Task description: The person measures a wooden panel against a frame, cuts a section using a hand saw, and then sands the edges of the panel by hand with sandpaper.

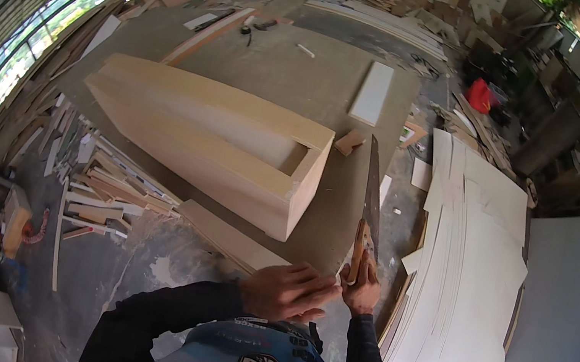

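My right hand (363, 288) is closed round the brown wooden handle (364, 244) of a handsaw. Its long dark blade (375, 173) points away from me along the right side of the worktable. Close beside it, my left hand (290, 291) has its fingers stretched out, tips near the right hand. A small pale sliver (339, 274) shows between the two hands; which hand touches it, I cannot tell. To the left of the saw lies a long box of pale plywood (234, 148), with an opening in the near part of its top.
The box rests on a brown worktable (312, 53). A white board (373, 92) and a small wood block (349, 142) lie beyond the saw. Large white sheets (470, 259) are stacked at right. Wood offcuts (111, 184) litter the floor at left.
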